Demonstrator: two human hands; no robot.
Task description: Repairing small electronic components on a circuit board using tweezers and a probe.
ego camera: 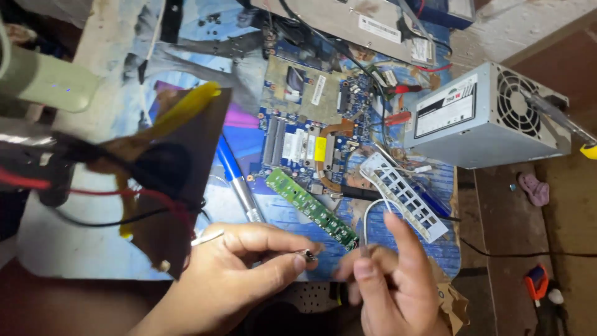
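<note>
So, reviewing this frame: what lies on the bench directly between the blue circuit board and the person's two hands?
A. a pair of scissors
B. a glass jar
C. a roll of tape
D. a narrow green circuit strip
D: the narrow green circuit strip lies slanted just below the blue circuit board, above the left hand and right hand.

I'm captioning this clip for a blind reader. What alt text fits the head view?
Two bare hands meet over a cluttered bench: the left hand pinches a small metal part, and the right hand is beside it. Behind lie a green circuit strip, a laptop motherboard and a grey power supply.
</note>
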